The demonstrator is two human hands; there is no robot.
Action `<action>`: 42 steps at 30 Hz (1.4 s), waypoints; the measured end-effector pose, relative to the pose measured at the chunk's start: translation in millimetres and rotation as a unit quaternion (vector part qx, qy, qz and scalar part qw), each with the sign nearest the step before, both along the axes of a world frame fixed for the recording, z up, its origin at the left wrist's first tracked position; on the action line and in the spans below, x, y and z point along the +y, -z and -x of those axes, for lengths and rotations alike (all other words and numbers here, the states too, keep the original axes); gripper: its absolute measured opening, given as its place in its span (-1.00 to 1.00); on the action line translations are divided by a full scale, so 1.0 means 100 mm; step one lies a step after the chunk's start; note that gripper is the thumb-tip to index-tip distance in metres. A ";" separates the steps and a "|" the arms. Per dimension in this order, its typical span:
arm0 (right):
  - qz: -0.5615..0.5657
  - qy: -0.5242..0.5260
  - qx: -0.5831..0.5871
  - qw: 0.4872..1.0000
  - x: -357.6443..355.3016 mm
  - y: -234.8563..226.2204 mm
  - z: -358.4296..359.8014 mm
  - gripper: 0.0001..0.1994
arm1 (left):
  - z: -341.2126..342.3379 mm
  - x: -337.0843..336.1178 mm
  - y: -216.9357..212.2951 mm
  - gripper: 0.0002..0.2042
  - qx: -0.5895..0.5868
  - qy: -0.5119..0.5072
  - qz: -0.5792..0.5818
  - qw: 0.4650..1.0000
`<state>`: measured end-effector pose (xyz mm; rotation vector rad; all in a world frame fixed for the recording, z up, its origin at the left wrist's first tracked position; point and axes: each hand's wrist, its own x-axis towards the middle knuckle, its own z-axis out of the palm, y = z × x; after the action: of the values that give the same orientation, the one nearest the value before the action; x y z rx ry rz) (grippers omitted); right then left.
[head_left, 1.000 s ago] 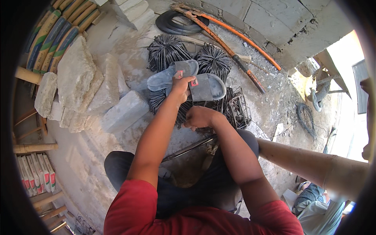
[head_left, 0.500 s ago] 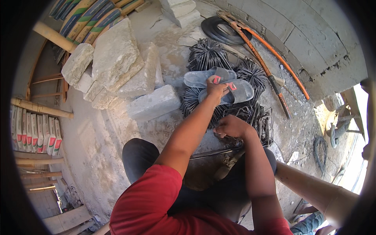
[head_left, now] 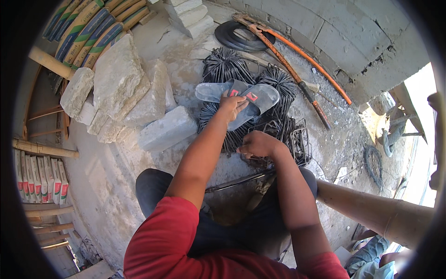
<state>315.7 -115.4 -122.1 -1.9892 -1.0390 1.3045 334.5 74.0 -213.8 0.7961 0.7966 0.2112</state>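
A pair of grey slide sandals (head_left: 267, 96) with dark straps and red patches lies over bundles of bent steel stirrups (head_left: 226, 65). My left hand (head_left: 232, 106) reaches to the straps, its fingers closed on the nearer sandal. Closer to me, my right hand (head_left: 258, 144) is curled with fingertips together, just in front of the stirrups; whatever those fingers may hold is hidden. More rectangular wire stirrups (head_left: 297, 139) lie beside it on the right. A thin dark bar (head_left: 241, 180) runs low between my knees.
Broken concrete slabs (head_left: 118, 79) and a block (head_left: 168, 129) lie to the left. Orange-handled bolt cutters (head_left: 290, 67) and a coil of black wire (head_left: 232, 42) rest near the block wall (head_left: 344, 32). A bamboo pole (head_left: 367, 209) juts in on the right. Stacked bags (head_left: 81, 35) stand far left.
The nearer sandal has turned, its lower end now swung toward me, with my left hand still on it. My right hand stays curled nearby. The whole view has shifted a little.
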 end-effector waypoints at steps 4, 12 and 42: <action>0.003 -0.020 0.002 1.000 0.02 -0.03 0.00 -0.63 | 0.10 -0.06 -0.29 -0.31 0.001 -0.005 -0.027 1.000; 0.021 -0.022 -0.011 0.999 0.01 0.00 -0.02 -0.68 | 0.47 0.42 -1.79 -0.60 -0.292 -0.043 -0.097 0.951; 0.241 0.380 -0.117 0.885 -0.86 0.48 -0.66 -0.45 | 1.83 0.45 -1.11 -0.69 0.023 0.126 -0.373 0.919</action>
<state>381.8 -201.9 -170.3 -2.5755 0.0687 0.9301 152.0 119.3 -103.0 1.6208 0.6416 0.2692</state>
